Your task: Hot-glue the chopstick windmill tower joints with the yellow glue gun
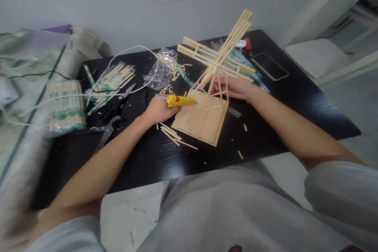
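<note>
My left hand (162, 110) is wrapped around a yellow hot glue gun (181, 101). The gun's nozzle points right, over a flat base (201, 120) of wooden sticks laid side by side. On that base stands a windmill model (217, 63) built of sticks, with crossed blades and slanting legs. Behind the legs, my right hand (232, 86) is closed at the model's lower part, and the sticks partly hide its fingers. A short stick (214, 107) lies on the base near the nozzle.
Loose cut sticks (174, 136) lie left of the base. Pruning shears (108, 130), scissors (125, 94), a bundle of wrapped chopsticks (65, 106) and more wrapped chopsticks (115, 78) are at the left. A white cable (118, 53) loops across the black table (141, 165). A phone (269, 66) lies right.
</note>
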Available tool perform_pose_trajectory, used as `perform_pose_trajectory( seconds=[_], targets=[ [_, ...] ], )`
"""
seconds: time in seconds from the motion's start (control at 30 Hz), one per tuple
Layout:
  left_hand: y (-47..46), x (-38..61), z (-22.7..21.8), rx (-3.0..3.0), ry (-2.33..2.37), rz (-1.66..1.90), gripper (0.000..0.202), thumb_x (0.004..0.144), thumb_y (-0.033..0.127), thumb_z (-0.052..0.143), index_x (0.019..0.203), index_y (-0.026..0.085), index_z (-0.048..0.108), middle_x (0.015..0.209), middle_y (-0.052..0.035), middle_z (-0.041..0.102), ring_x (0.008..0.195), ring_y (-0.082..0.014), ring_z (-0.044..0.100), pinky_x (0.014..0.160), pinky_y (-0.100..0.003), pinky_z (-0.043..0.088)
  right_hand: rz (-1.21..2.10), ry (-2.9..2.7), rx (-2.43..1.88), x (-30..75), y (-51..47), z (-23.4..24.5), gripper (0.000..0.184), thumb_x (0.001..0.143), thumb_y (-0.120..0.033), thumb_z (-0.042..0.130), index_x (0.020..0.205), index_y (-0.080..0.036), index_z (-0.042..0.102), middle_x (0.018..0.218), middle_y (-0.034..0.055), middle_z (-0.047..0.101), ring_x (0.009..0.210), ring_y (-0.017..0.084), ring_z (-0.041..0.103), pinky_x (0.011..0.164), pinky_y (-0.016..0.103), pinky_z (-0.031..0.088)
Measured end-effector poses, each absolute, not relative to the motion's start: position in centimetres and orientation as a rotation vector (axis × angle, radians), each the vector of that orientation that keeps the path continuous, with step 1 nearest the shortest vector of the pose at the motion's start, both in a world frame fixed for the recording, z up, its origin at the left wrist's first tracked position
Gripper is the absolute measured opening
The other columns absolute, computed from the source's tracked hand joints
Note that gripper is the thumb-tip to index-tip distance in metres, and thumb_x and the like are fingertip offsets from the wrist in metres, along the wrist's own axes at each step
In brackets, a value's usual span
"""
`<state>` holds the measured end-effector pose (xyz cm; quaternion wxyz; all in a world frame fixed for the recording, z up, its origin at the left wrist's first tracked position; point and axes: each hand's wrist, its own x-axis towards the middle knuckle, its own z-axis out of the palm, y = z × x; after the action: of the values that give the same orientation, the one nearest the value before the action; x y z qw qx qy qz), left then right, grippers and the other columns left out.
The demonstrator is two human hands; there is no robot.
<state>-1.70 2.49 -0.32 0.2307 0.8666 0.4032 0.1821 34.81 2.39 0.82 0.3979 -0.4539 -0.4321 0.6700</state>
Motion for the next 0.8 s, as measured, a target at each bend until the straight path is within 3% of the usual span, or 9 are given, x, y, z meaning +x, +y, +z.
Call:
perform_pose_trajectory(
  seconds=[0.27,0.67,0.8],
  targets=[
    [2.46,-1.66,-0.22,2.388,1.111,0.507,0.015,0.096,0.037,0.077,0.089,0.025,0.07,0.079,-0.0014,0.071,0.079,-0.0217,0.068,0.078,-0.035,0.051,1.714,-1.051,-1.137,34.65,2.15,1.06,0.027,0.125,-0.023,0.079,0.099,-0.023,0.076,0.074,-0.0006,0.07,0.077,0.017,0.077,0.089,0.031,0.074],
    [2.4,-1.63,-0.44,2.39,1.109,0.55,0.011,0.096,0.032,0.078,0.09,0.024,0.073,0.082,-0.0018,0.077,0.081,-0.0216,0.073,0.079,-0.034,0.054,1.687,-1.089,-1.18,34.72,2.12,1.26,0.026,0.121,-0.03,0.088,0.1,-0.026,0.075,0.075,-0.0019,0.067,0.078,0.019,0.076,0.097,0.037,0.076],
    [2.43,-1.63,-0.35,2.397,1.106,0.526,0.01,0.097,0.032,0.079,0.097,0.022,0.079,0.088,-0.0035,0.082,0.084,-0.0223,0.075,0.081,-0.034,0.057,1.682,-1.083,-1.186,34.53,1.89,1.54,0.029,0.121,-0.029,0.088,0.097,-0.026,0.073,0.077,-0.0005,0.069,0.079,0.02,0.075,0.097,0.038,0.076]
  ],
)
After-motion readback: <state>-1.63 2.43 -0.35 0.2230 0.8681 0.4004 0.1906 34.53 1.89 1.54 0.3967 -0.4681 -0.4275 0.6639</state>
